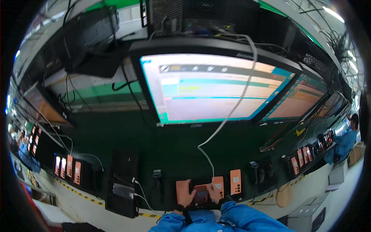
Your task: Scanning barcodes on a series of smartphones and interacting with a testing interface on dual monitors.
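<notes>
My left hand lies over a copper-pink smartphone, fingers stretched out and thumb apart, pointing toward a darker copper smartphone between my hands. My right hand is closed around the lower end of a white cable at that middle phone's right side. The plug itself is hidden by the fingers. Just behind the right hand lies another copper-pink smartphone with a white label. Farther right, a similar phone rests camera-side up.
A lit monitor stands ahead, with the cable hanging across it. Handheld scanners flank the phones, and black cases lie left. More phones stand in racks on both sides. A co-worker in blue is at the far right.
</notes>
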A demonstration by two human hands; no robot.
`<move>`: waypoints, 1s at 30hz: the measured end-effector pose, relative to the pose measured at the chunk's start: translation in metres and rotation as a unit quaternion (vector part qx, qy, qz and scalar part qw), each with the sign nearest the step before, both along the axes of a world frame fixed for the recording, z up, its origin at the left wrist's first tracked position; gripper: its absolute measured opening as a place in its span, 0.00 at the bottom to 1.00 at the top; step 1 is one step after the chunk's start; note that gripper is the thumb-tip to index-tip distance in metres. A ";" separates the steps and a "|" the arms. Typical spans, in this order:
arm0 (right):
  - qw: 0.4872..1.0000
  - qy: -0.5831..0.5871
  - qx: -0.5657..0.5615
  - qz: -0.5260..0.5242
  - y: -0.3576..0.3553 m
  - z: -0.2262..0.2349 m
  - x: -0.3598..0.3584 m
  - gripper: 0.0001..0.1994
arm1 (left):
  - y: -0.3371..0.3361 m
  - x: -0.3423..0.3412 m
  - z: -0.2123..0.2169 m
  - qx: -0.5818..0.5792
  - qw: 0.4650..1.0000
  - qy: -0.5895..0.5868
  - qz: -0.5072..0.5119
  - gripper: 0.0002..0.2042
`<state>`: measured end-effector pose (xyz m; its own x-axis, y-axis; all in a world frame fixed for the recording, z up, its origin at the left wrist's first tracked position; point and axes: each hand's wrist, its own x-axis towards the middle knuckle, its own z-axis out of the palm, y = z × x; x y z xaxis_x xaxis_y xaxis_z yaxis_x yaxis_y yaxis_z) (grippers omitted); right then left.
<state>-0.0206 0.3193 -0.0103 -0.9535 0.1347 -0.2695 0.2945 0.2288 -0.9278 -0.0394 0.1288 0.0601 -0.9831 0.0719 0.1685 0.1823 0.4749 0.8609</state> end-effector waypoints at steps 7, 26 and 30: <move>0.992 0.048 -0.017 0.114 0.018 0.103 -0.018 0.10 | 0.023 0.005 -0.006 0.025 0.988 -0.134 -0.078 0.13; 0.938 0.141 0.207 0.239 0.013 0.126 0.009 0.09 | 0.012 0.025 0.002 0.037 0.980 -0.149 -0.129 0.10; 0.943 0.164 0.213 0.194 0.026 0.122 0.012 0.15 | 0.019 0.009 -0.002 0.048 0.972 -0.186 -0.137 0.11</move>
